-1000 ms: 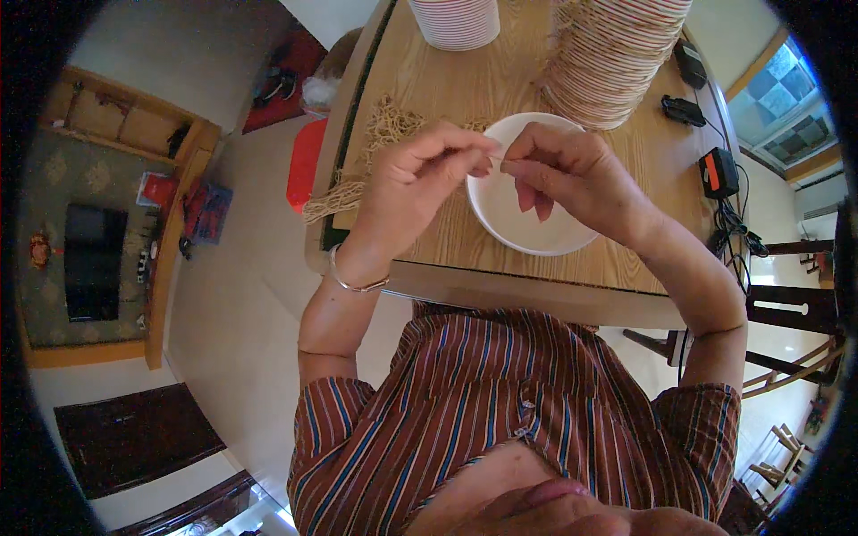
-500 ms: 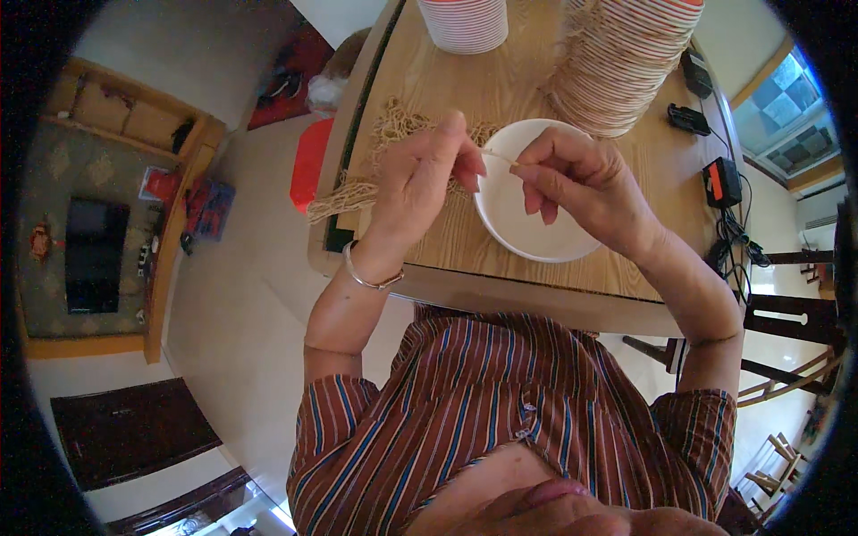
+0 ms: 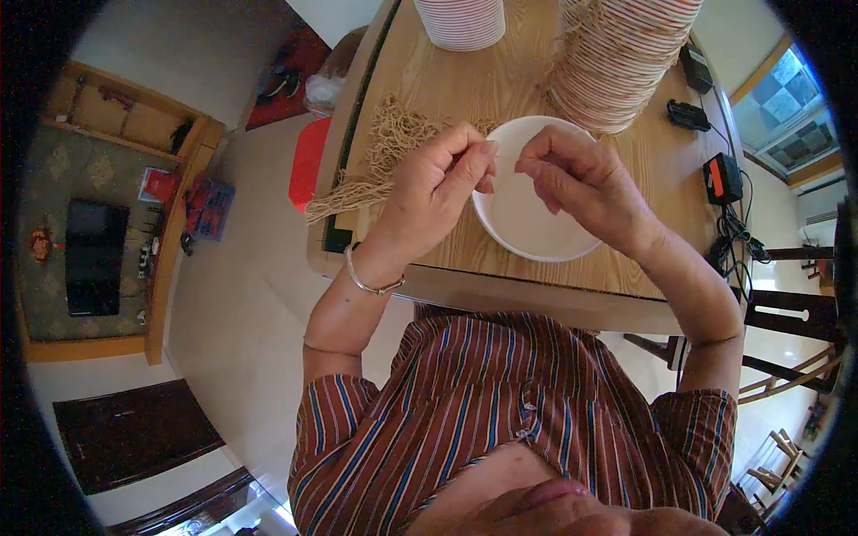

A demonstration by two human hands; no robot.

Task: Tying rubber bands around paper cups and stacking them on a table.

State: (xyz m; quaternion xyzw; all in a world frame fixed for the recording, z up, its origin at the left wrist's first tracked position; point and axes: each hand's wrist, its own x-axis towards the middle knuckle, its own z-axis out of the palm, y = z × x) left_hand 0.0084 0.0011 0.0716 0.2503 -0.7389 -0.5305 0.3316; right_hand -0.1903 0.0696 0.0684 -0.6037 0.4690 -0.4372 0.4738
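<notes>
Both my hands are raised over a round white bowl near the table's front edge. The fingers of my left hand, with a bangle at its wrist, are pinched at the bowl's left rim. My right hand is pinched above the bowl's right half, facing the left. A thin pale cord runs in the small gap between the fingertips, barely visible now. A loose heap of tan knotted cord lies on the table beyond my left hand, with a strand bundle reaching the left edge.
Tall stacks of white bowls with reddish rims and cord strands stand behind the bowl. Another white stack is at the far side. Black adapters and cables line the table's right edge. A red stool stands left of the table.
My left hand has turned and closed more, its thumb now lying toward the right hand. The cord between the hands, plain before, is now hardly visible. The right hand has barely moved.
</notes>
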